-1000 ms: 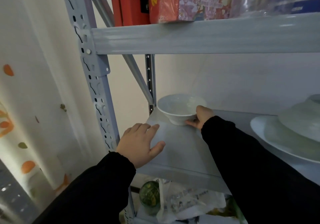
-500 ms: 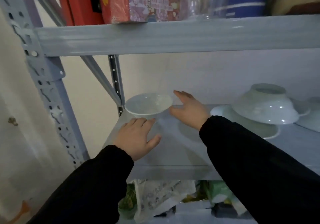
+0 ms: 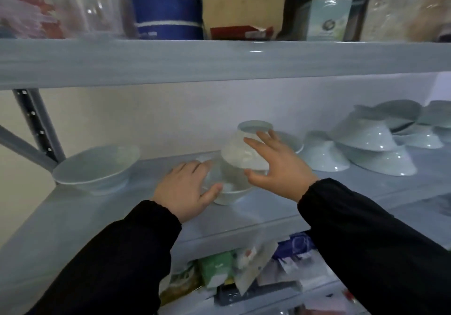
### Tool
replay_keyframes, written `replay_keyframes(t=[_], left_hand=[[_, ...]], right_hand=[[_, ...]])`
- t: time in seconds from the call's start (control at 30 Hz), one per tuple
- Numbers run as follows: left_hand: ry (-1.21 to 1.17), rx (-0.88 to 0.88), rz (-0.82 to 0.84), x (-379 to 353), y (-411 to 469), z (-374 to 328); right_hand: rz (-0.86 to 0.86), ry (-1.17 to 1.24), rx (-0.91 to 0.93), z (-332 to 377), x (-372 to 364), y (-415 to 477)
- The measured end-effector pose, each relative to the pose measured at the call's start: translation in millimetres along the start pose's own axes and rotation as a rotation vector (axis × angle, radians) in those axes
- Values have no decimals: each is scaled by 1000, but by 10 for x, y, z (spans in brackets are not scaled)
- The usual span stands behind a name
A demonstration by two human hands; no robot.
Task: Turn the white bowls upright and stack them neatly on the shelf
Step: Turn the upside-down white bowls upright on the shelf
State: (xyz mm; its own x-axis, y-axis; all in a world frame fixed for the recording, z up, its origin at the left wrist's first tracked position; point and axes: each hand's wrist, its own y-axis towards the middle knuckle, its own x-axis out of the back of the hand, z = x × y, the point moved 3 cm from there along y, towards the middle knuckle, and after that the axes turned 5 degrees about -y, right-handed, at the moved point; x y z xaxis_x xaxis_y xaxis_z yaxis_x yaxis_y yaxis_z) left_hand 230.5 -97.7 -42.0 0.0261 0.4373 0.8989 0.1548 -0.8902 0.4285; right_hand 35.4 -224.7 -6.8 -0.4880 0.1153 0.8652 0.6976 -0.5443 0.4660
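An upright white bowl (image 3: pixel 97 166) stands at the left end of the grey shelf (image 3: pixel 92 219). At the middle, my right hand (image 3: pixel 278 163) grips an upside-down white bowl (image 3: pixel 241 151), thumb under its rim and fingers on its side. It is tilted over a lower upright white bowl (image 3: pixel 229 194). My left hand (image 3: pixel 185 190) rests on the shelf with its thumb touching that lower bowl's left rim. Several upside-down white bowls (image 3: pixel 375 148) lie piled on the shelf to the right.
The upper shelf beam (image 3: pixel 219 61) runs close overhead, carrying a blue and white container (image 3: pixel 166 7) and a cardboard box (image 3: pixel 244 9). A metal upright with a diagonal brace (image 3: pixel 34 129) stands at the far left. Bags and packets (image 3: pixel 227 270) fill the shelf below.
The view has swung right. My right hand left the upright bowl and now grips an upside-down bowl. My left hand shifted right to the lower bowl.
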Motion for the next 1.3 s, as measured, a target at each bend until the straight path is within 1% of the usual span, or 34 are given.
replay_keyframes(t=[0.1,0.17,0.23,0.33,0.47,0.6,0.73,0.93,1.03,1.17,1.23,1.3], left_hand=[[-47,-32,-91,7,288,-286],[-29,-59,-150,-10,488,-508],[-2,-52,-161,-55,683,-724],[28,-25,-106,-192,955,-964],[128,-5,6,-407,1250,-1206],[249,47,46,-520,1410,-1343],[291,92,24,-516,1419,-1425],[205,137,-23,-407,1409,-1429],[186,149,-89,-214,1378,-1381],[151,174,-222,156,1205,-1224],[65,242,-281,327,1061,-1072],[-61,346,-333,464,886,-861]], right_hand=[[38,-15,-11,-349,109,-60],[38,-19,3,-559,151,-103],[25,-16,10,-767,162,-138],[56,-26,14,-1047,154,-189],[69,-24,44,-1318,161,-233],[108,-30,95,-1429,155,-237],[121,-4,132,-1460,176,-210],[113,30,157,-1381,181,-164],[111,53,177,-1286,228,-136],[90,61,227,-1091,270,-29],[94,64,256,-936,250,49],[103,72,288,-734,218,122]])
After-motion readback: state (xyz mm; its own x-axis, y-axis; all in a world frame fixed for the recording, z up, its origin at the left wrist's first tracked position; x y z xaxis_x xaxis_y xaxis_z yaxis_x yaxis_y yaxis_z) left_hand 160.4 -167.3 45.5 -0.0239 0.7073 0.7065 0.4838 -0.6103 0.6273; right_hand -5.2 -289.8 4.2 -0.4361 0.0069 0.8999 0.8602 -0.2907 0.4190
